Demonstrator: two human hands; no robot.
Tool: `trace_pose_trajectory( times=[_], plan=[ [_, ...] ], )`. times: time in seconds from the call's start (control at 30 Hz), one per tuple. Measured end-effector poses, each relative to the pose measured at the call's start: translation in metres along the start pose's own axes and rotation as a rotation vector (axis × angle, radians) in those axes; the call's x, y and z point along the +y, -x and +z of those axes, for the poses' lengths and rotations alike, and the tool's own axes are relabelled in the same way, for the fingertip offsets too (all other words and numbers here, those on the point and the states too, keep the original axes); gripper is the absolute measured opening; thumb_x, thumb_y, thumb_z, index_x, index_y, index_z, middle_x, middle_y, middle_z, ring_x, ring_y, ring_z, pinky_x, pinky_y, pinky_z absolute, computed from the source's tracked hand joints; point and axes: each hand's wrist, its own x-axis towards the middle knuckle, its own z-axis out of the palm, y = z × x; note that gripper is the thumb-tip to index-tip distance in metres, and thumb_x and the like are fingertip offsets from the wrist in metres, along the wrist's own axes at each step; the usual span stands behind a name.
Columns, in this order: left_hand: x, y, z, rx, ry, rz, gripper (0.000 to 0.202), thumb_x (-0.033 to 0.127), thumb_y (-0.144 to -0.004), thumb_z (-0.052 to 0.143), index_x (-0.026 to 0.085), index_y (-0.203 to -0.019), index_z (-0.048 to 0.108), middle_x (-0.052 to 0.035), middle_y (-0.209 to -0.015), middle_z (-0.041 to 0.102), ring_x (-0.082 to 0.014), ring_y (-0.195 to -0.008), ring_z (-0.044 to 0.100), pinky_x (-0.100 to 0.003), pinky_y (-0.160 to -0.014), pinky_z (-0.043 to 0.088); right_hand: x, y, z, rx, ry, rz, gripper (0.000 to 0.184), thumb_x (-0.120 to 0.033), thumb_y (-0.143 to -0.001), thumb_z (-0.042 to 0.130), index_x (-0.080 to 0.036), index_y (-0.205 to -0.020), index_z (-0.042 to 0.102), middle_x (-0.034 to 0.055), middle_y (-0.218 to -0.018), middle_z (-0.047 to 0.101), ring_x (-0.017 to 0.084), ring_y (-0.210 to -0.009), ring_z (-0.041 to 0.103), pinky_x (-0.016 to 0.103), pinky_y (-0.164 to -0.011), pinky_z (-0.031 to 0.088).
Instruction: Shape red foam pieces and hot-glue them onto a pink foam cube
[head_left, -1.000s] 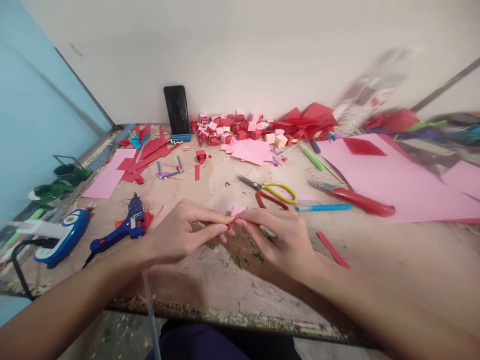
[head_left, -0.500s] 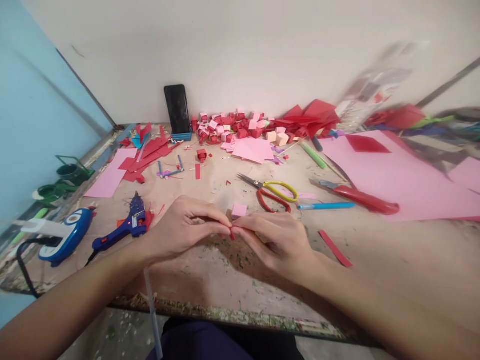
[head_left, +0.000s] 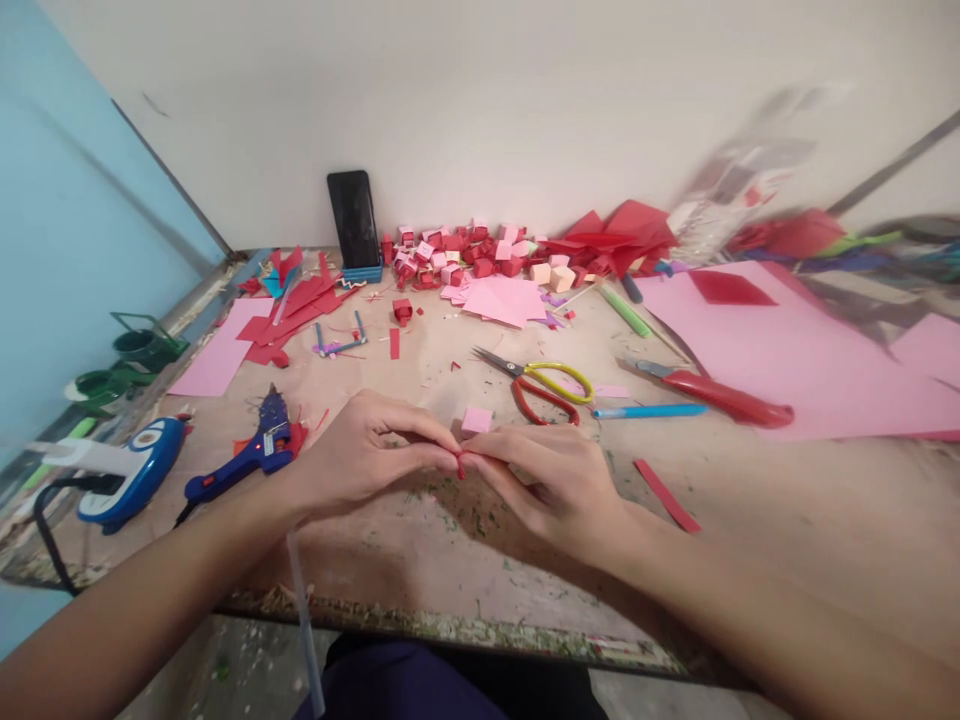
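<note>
Over the front middle of the table, my left hand (head_left: 371,450) and my right hand (head_left: 551,480) meet fingertip to fingertip. Both pinch one small red paper strip (head_left: 461,470); most of it is hidden by the fingers. Just behind the fingertips sits a small pink paper cube (head_left: 476,421). Scissors (head_left: 536,385) with one yellow and one red handle lie open beyond my right hand. A loose red strip (head_left: 667,495) rests to the right of that hand. Left of my left hand lies a blue glue gun (head_left: 255,450).
A red utility knife (head_left: 712,390) and a blue pen (head_left: 651,411) lie at right, near large pink paper (head_left: 810,370). Many small paper cubes (head_left: 465,250) are heaped at the back beside a propped phone (head_left: 354,220). A blue-and-white device (head_left: 135,470) stands at left.
Both hands keep the same pinch on the red strip, with barely any finger movement. The whole view has shifted very slightly.
</note>
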Motion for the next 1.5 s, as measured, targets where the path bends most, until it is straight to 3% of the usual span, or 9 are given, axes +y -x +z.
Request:
trace_pose_trajectory(
  times=[0.27, 0.53, 0.77, 0.9, 1.07, 1.3, 1.5],
  plan=[
    [-0.001, 0.001, -0.002, -0.037, -0.022, 0.048, 0.008, 0.022, -0.087, 0.078, 0.016, -0.088, 0.084, -0.006, -0.085, 0.083, -0.0163, -0.072, 0.074, -0.022, -0.066, 0.054, 0.001, 0.001, 0.001, -0.003, -0.005, 0.009, 0.008, -0.015, -0.099, 0.062, -0.016, -0.096, 0.07, 0.0009, -0.069, 0.071, 0.011, -0.056, 0.06, 0.024, -0.053, 0.041],
    [0.0, 0.0, -0.002, 0.005, -0.009, 0.032, 0.01, 0.021, -0.087, 0.077, 0.015, -0.082, 0.083, -0.0074, -0.079, 0.081, -0.0166, -0.067, 0.074, -0.021, -0.06, 0.056, -0.002, -0.001, -0.003, -0.022, -0.097, 0.061, 0.009, -0.014, -0.097, 0.063, -0.016, -0.098, 0.071, 0.0024, -0.075, 0.074, 0.013, -0.06, 0.066, 0.024, -0.057, 0.048],
    [-0.002, 0.0, -0.004, 0.041, -0.006, 0.062, 0.009, 0.018, -0.088, 0.076, 0.015, -0.081, 0.081, -0.0062, -0.077, 0.081, -0.0154, -0.068, 0.075, -0.02, -0.064, 0.059, -0.002, -0.005, -0.004, 0.031, -0.128, 0.081, 0.007, -0.011, -0.093, 0.066, -0.016, -0.094, 0.071, 0.0028, -0.074, 0.075, 0.012, -0.058, 0.065, 0.024, -0.056, 0.049],
    [0.0, -0.001, -0.009, -0.039, -0.029, 0.117, 0.007, 0.02, -0.087, 0.077, 0.015, -0.085, 0.082, -0.0067, -0.083, 0.081, -0.0159, -0.073, 0.074, -0.021, -0.068, 0.058, -0.001, -0.005, -0.005, 0.02, -0.096, 0.069, 0.009, -0.011, -0.095, 0.064, -0.017, -0.093, 0.071, 0.004, -0.076, 0.076, 0.013, -0.06, 0.068, 0.024, -0.056, 0.049],
    [-0.002, -0.002, -0.01, -0.077, 0.039, 0.072, 0.018, 0.023, -0.094, 0.065, 0.015, -0.091, 0.081, -0.0084, -0.09, 0.081, -0.0191, -0.082, 0.074, -0.026, -0.074, 0.059, -0.001, -0.005, -0.006, -0.039, -0.065, 0.036, 0.011, -0.013, -0.096, 0.061, -0.017, -0.094, 0.071, 0.0023, -0.071, 0.073, 0.013, -0.057, 0.065, 0.024, -0.053, 0.047],
    [-0.005, -0.002, -0.008, -0.111, 0.152, 0.069, 0.014, 0.018, -0.09, 0.071, 0.015, -0.097, 0.082, -0.0091, -0.094, 0.081, -0.0194, -0.084, 0.075, -0.026, -0.075, 0.06, -0.003, -0.005, -0.003, 0.007, -0.051, 0.054, 0.009, -0.013, -0.095, 0.063, -0.018, -0.095, 0.07, 0.0034, -0.076, 0.077, 0.014, -0.061, 0.07, 0.025, -0.056, 0.05],
    [-0.007, -0.003, -0.003, -0.034, 0.174, 0.055, 0.009, 0.016, -0.082, 0.082, 0.017, -0.09, 0.084, -0.0072, -0.088, 0.082, -0.0186, -0.079, 0.076, -0.024, -0.071, 0.061, -0.007, -0.001, 0.002, 0.102, 0.005, 0.118, 0.004, -0.016, -0.094, 0.068, -0.017, -0.091, 0.069, 0.0038, -0.077, 0.078, 0.014, -0.06, 0.07, 0.025, -0.056, 0.051]
  ],
)
